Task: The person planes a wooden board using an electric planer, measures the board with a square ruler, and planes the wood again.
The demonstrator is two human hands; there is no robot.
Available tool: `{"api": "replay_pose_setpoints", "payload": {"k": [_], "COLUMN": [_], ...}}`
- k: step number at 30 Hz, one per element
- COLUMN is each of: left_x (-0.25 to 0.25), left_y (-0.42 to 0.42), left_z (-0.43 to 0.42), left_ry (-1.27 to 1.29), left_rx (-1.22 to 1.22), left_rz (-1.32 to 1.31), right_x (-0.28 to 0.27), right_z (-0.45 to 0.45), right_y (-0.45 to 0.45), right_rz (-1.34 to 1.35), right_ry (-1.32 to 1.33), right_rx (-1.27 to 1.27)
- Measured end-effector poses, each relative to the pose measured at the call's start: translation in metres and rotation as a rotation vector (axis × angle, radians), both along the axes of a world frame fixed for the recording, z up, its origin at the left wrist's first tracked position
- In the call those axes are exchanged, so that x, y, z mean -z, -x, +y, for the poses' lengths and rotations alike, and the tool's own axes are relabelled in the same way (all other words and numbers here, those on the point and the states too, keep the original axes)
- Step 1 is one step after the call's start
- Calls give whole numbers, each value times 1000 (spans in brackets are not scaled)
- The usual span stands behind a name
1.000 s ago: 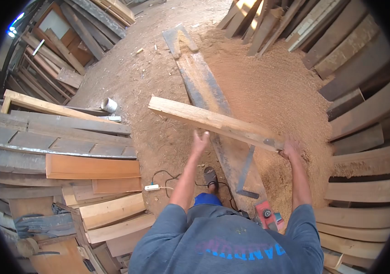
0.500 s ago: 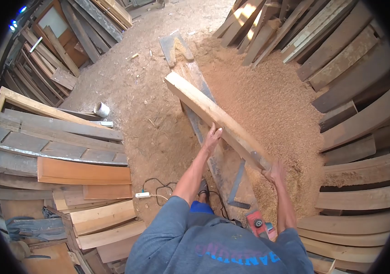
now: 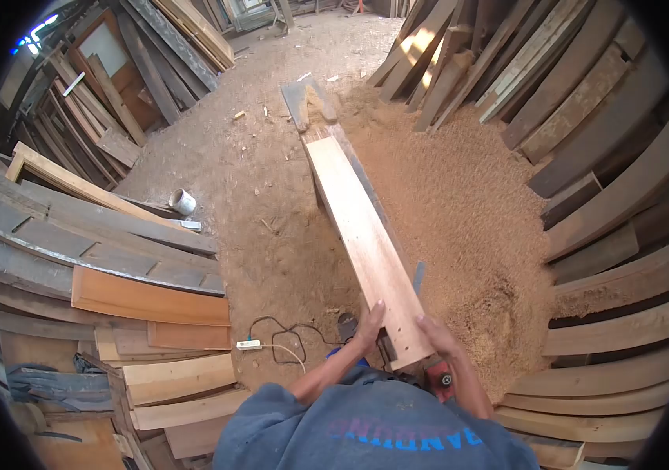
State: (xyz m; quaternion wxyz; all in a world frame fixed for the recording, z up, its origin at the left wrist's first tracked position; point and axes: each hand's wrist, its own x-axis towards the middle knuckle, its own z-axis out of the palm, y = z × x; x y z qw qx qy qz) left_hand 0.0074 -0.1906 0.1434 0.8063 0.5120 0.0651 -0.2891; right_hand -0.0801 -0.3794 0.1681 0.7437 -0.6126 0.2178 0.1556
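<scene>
Two hands in view: near end of one plank (image 3: 362, 235) is held, its left long edge by the left hand (image 3: 371, 325), its right one by the right hand (image 3: 438, 337). Plank is pointed away from the body, above one long bench (image 3: 307, 98); whether they touch cannot be told. Several small dark marks are seen on the plank's near part. Bench's notched far end is left showing past the plank's far end. One metal strip (image 3: 419, 276) is partly exposed just beside the plank's right edge. One red tool (image 3: 440, 377) is partly hidden below the plank's near end. Left of the plank: one white power strip (image 3: 249, 344) with cables, one white bucket (image 3: 183, 202) farther off, two orange boards (image 3: 146, 296) beyond the power strip. Broad ground (image 3: 264, 251) is left between plank and left-side boards; on the right, wide sawdust (image 3: 475, 235) is bordered by many stacked boards (image 3: 616, 337), count not clear.
</scene>
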Motion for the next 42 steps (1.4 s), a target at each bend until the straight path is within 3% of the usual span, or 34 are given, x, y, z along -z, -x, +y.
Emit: {"api": "replay_pose_setpoints", "payload": {"k": [3, 5, 8, 11, 14, 17, 20, 22, 25, 29, 42], "left_x": [16, 29, -2, -66, -116, -138, -159, -181, -231, -248, -235], "left_y": [4, -10, -55, -71, -64, -73, -92, -107, -114, -120, -126], "left_z": [17, 29, 38, 49, 51, 45, 34, 31, 25, 19, 6], "left_ry": [-36, 110, 371, 519, 631, 841, 966, 1096, 1045, 1001, 1092], "left_rx": [9, 92, 166, 83, -20, -80, -88, -27, -74, -27, 0], "left_rz": [-20, 63, 237, 269, 205, 101, -47, -83, -12, -17, 0], "right_x": [-14, -30, -7, -123, -194, -210, -233, -230, -246, -256, -264], "right_z": [22, 29, 39, 57, 76, 98, 112, 111, 116, 107, 94], "right_y": [7, -4, -29, -46, -54, -71, -95, -116, -145, -159, -156], "right_rz": [-21, -29, -87, -201, -468, -683, -854, -901, -1014, -984, -970], "right_ry": [45, 191, 389, 353, 206, 423, 930, 851, 688, 472, 431], "right_rx": [33, -7, 55, 75, 72, 77, -17, 62, 199, 228, 206]}}
